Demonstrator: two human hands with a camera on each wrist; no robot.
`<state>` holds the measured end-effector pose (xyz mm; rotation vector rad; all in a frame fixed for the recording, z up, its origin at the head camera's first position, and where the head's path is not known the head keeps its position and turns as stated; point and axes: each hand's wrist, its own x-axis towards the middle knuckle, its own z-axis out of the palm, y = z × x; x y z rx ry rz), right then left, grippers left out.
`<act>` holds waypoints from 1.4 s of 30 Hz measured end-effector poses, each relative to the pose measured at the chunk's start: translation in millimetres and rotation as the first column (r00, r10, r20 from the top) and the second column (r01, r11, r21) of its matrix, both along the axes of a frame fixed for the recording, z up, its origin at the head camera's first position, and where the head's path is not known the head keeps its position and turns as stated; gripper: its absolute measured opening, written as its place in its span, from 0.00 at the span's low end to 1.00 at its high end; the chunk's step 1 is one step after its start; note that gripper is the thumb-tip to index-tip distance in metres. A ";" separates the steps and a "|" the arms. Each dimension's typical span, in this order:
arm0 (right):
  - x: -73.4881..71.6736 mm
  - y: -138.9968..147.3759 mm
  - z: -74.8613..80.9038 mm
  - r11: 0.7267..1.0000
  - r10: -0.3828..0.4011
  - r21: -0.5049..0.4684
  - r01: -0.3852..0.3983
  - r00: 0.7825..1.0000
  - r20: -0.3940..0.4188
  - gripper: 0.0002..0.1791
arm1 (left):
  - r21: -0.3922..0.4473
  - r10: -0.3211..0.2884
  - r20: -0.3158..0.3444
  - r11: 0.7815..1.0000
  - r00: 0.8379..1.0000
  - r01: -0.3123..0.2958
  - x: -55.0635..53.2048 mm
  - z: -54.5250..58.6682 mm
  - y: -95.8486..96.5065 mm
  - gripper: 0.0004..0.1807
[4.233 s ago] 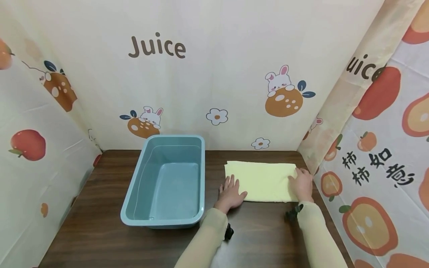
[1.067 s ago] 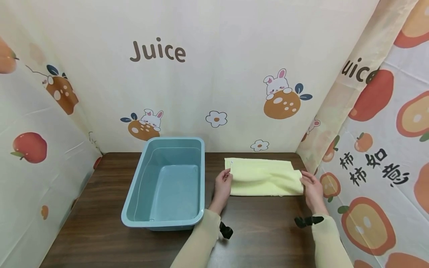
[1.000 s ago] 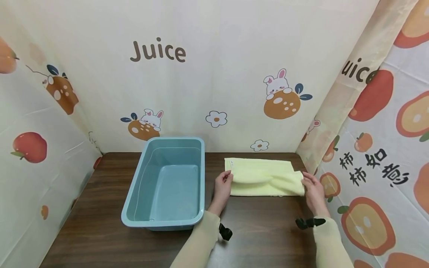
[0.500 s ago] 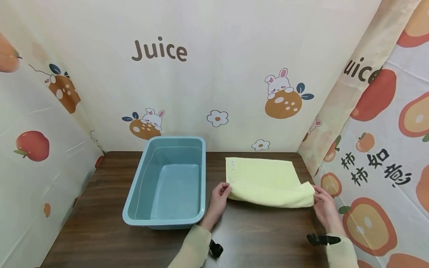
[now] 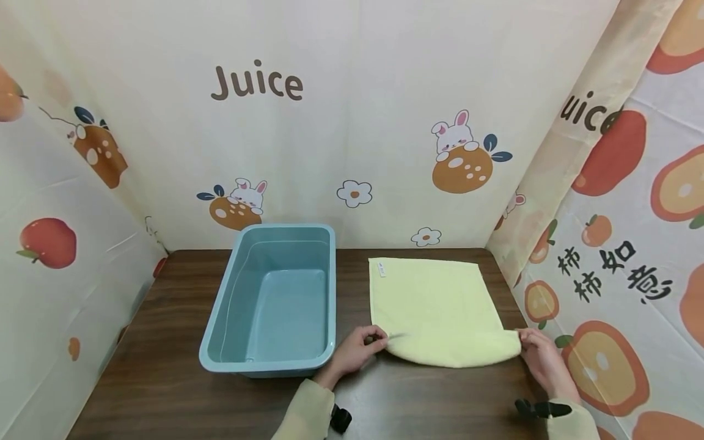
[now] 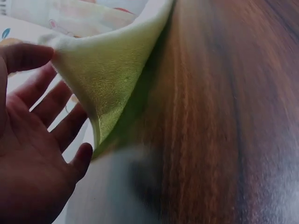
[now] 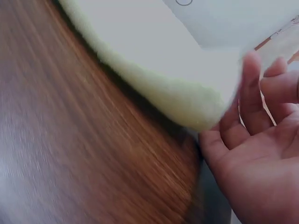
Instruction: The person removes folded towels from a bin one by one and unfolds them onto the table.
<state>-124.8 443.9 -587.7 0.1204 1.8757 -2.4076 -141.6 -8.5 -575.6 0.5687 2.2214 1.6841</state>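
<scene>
A pale yellow towel [image 5: 434, 296] with a small white tag near its far left corner lies spread on the dark wooden table. My left hand [image 5: 354, 351] pinches the left end of its near edge, thumb against the cloth in the left wrist view. At the other end of that edge, my right hand [image 5: 547, 363] pinches the towel's right corner. Between the hands the near part bulges toward me in a rounded fold, raised off the table at the left end. In the right wrist view the fingers [image 7: 250, 109] curl at the cloth's end.
A blue-grey plastic basin [image 5: 332, 293] stands left of the towel, close to my left hand. Printed curtains [image 5: 385, 122] surround the wooden table [image 5: 154, 318] at the back and both sides. The table's right edge runs near my right hand.
Both hands have drawn the towel's near edge toward me, unfolding it from a narrow strip into a larger spread. Earlier the hands lay flat by the folded towel. The basin stays in place.
</scene>
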 end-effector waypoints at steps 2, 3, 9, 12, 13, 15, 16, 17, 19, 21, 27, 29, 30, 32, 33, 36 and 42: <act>1.6 3.4 0.3 0.999 0.038 0.036 -0.038 0.999 0.001 0.24 | -0.056 -0.067 -0.023 0.996 0.997 0.066 2.2 2.0 -1.0 0.06; 2.2 4.7 0.6 0.998 0.058 0.039 -0.058 0.998 0.001 0.23 | -0.080 -0.097 -0.031 0.992 0.995 0.094 3.0 2.9 -1.1 0.06; 3.8 3.2 6.2 0.990 0.083 0.110 -0.090 0.994 0.064 0.14 | -0.190 -0.180 -0.090 0.969 0.980 0.161 4.4 6.1 -2.2 0.09; 3.1 -2.5 8.2 0.953 0.005 0.300 -0.050 0.989 0.151 0.11 | -0.256 -0.188 -0.106 0.954 0.977 0.156 6.0 4.0 -3.7 0.09; 1.6 -4.9 8.3 0.926 -0.020 0.376 -0.048 0.984 0.176 0.17 | -0.267 -0.189 -0.110 0.951 0.976 0.154 6.1 3.1 -4.6 0.12; -0.9 -9.9 8.0 0.866 -0.064 0.498 -0.053 0.975 0.215 0.27 | -0.286 -0.186 -0.124 0.947 0.975 0.144 6.3 1.3 -5.3 0.15; -2.0 -11.6 7.4 0.841 -0.079 0.538 -0.057 0.971 0.227 0.30 | -0.290 -0.180 -0.133 0.947 0.975 0.136 6.5 0.0 -5.3 0.15; -2.9 -12.5 6.8 0.827 -0.092 0.559 -0.059 0.967 0.238 0.32 | -0.285 -0.170 -0.138 0.950 0.976 0.126 6.7 -0.9 -5.0 0.14; -3.6 -12.7 6.0 0.833 -0.094 0.550 -0.056 0.966 0.242 0.32 | -0.270 -0.144 -0.151 0.958 0.978 0.099 7.0 -3.5 -4.8 0.10; -2.4 -11.1 7.1 0.855 -0.078 0.515 -0.061 0.967 0.243 0.30 | -0.257 -0.119 -0.153 0.963 0.981 0.077 7.9 -5.5 -5.5 0.07; 7.9 -5.5 13.0 0.931 -0.046 0.361 -0.049 0.968 0.247 0.14 | -0.175 -0.137 -0.056 0.977 0.989 0.125 13.0 -2.4 -9.8 0.06; 11.2 -5.1 13.3 0.917 -0.043 0.394 -0.065 0.965 0.259 0.15 | -0.165 -0.170 -0.048 0.973 0.984 0.160 14.8 0.2 -9.7 0.06; 12.0 -5.3 13.5 0.902 -0.040 0.424 -0.083 0.961 0.273 0.17 | -0.167 -0.189 -0.050 0.970 0.981 0.178 15.4 0.8 -9.6 0.06; 12.8 -6.2 13.4 0.857 -0.031 0.500 -0.129 0.954 0.298 0.21 | -0.176 -0.221 -0.056 0.962 0.974 0.209 15.9 1.8 -9.6 0.06; 12.7 -6.5 13.6 0.829 -0.024 0.538 -0.154 0.951 0.309 0.23 | -0.182 -0.232 -0.053 0.959 0.971 0.219 15.8 1.9 -9.4 0.07; 10.9 -8.2 13.7 0.777 -0.034 0.601 -0.187 0.941 0.337 0.25 | -0.187 -0.233 -0.026 0.956 0.972 0.225 15.3 2.0 -8.8 0.06; 6.3 -16.7 16.3 0.644 -0.052 0.753 -0.131 0.976 0.214 0.24 | -0.240 -0.100 -0.124 0.968 0.987 0.068 10.9 -2.2 -2.2 0.09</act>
